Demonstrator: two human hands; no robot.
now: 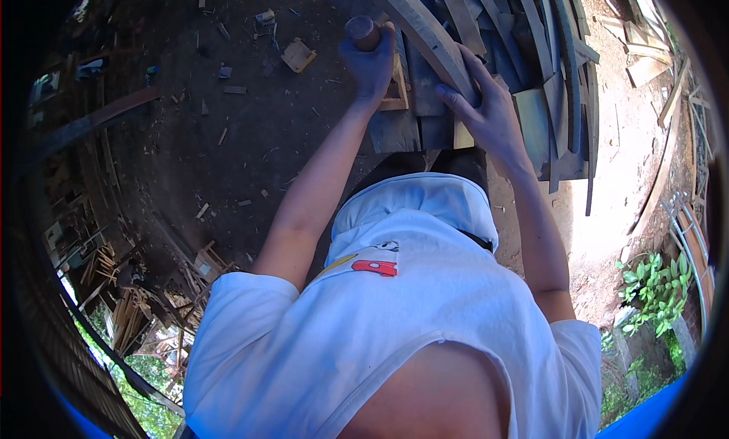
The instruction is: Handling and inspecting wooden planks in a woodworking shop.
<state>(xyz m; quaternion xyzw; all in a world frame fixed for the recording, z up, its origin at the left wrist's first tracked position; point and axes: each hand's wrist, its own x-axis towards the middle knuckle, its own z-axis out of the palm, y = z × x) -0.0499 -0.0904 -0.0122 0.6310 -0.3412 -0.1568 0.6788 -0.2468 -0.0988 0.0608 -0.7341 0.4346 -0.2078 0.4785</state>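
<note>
Your left hand [368, 69] wraps the brown, round-ended cylinder [363, 31]; your right hand [495, 116], clamped on the long, curved grey wooden plank [427, 35], should steady it firmly.

Hands [497, 120] gripping wooden plank [427, 35], round-ended handle [362, 31]

Dressed in a white shirt [425, 310], short sleeves [244, 306] left and right, red-and-yellow print [375, 268], seemingly dark trousers [465, 164].

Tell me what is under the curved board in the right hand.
Below the curved board, wooden planks show along its right side. Whatever lies directly underneath is covered by the board, and the right hand hides more near its end.
</note>
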